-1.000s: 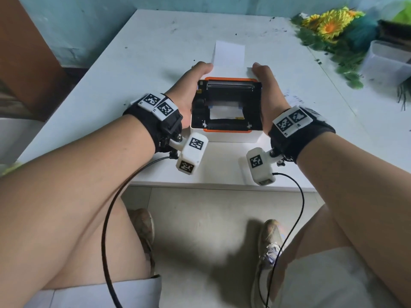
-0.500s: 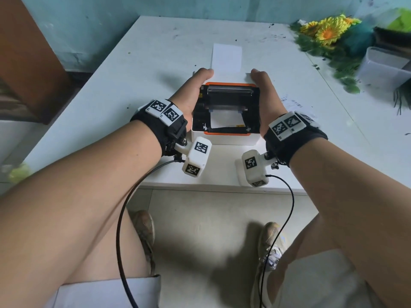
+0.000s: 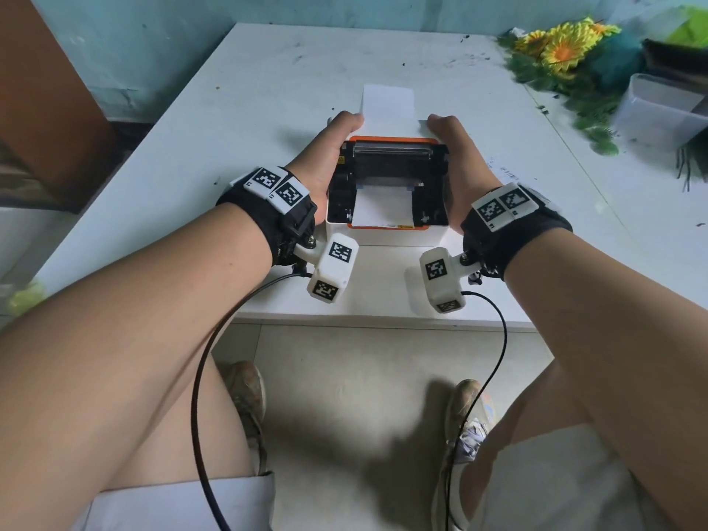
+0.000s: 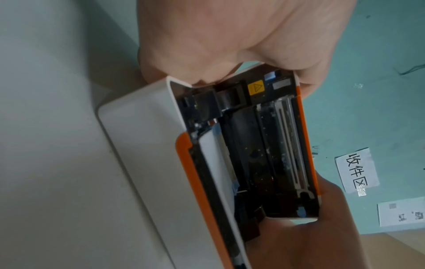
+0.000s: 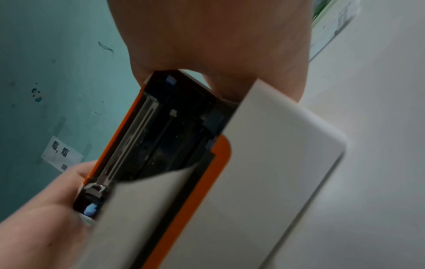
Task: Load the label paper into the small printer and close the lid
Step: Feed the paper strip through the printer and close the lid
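Note:
A small white printer [image 3: 385, 238] with orange trim stands near the table's front edge, its lid [image 3: 389, 148] raised. White label paper [image 3: 383, 208] lies in the open black bay, and more of the strip [image 3: 387, 103] lies on the table behind it. My left hand [image 3: 331, 157] grips the lid's left end and my right hand [image 3: 458, 159] grips its right end. In the left wrist view my left hand [image 4: 230, 45] pinches the end of the lid [image 4: 285, 145]. The right wrist view shows my right hand [image 5: 218, 45] on the other end of the lid [image 5: 147, 136], above the paper [image 5: 149, 200].
Artificial sunflowers [image 3: 563, 51] and a clear plastic box [image 3: 666, 109] sit at the table's far right. A small printed slip [image 3: 502, 170] lies right of the printer. The white table's front edge [image 3: 383, 320] is close to my wrists. A teal wall rises behind.
Both hands keep their hold on the ends of the lid. More of the white paper shows inside the bay now. The head view has shifted slightly.

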